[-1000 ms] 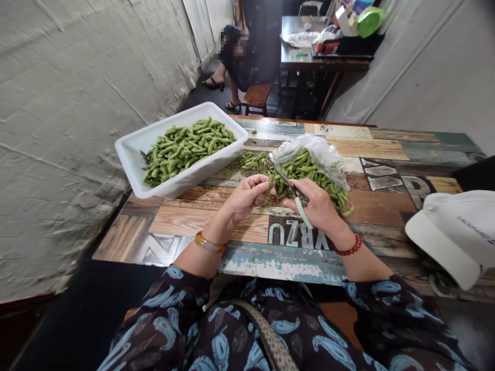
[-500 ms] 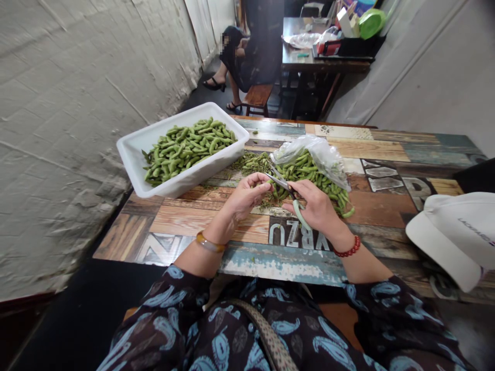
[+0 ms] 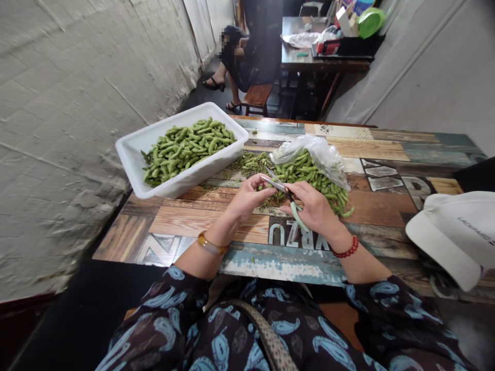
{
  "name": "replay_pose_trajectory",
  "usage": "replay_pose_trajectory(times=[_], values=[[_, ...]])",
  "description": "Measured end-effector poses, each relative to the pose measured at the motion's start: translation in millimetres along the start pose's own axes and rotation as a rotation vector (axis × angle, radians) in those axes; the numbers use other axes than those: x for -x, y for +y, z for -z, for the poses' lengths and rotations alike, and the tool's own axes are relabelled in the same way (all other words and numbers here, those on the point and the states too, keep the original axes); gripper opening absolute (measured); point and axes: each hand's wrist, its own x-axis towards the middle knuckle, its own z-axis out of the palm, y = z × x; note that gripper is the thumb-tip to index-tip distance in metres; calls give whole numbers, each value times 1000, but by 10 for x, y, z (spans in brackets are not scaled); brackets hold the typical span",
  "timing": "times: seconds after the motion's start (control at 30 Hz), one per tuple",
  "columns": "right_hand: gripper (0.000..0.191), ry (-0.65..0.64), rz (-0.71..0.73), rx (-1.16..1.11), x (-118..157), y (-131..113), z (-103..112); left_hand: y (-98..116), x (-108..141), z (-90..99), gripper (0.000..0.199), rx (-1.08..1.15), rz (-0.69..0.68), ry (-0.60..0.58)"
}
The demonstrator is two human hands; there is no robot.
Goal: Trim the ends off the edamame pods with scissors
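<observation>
My right hand (image 3: 311,206) is closed round a pair of scissors (image 3: 296,208) with pale green handles; the slightly parted blades point left, across the fingertips of my left hand (image 3: 253,196). Those fingers are pinched on a green soybean pod, mostly hidden by the fingers and blades. Just beyond both hands lies a heap of soybean pods (image 3: 309,172), partly covered by a clear plastic bag (image 3: 327,157). Left of that heap is a low pile of green trimmings (image 3: 253,162). A white plastic tub (image 3: 185,188) at the left holds many more pods.
The table (image 3: 193,219) has a patchwork wood-pattern top. A white cap (image 3: 456,232) rests at its right side. Ahead, a person in dark clothes (image 3: 263,46) sits on a wooden stool (image 3: 257,95) beside another table (image 3: 301,62). A rough white wall (image 3: 69,103) runs along the left.
The scissors have shifted slightly left, their blades now lying over my left fingertips. My left hand stays almost in place, its thumb a little farther right. The tub and heap have not moved.
</observation>
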Motion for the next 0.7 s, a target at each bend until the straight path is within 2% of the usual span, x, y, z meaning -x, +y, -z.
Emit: replay_pose_trajectory(times=[0.2,0.4,0.7], values=[[50,-11,-3,8,-4,-3,22,-26,-20,29,36,-63,-13,-40],[49,-21,-18,10,-11,-17,34,-27,-22,64,35,-88,-13,2],[56,-1,-6,-11,-12,-31,19,19,11,4,26,-214,-94,-18]])
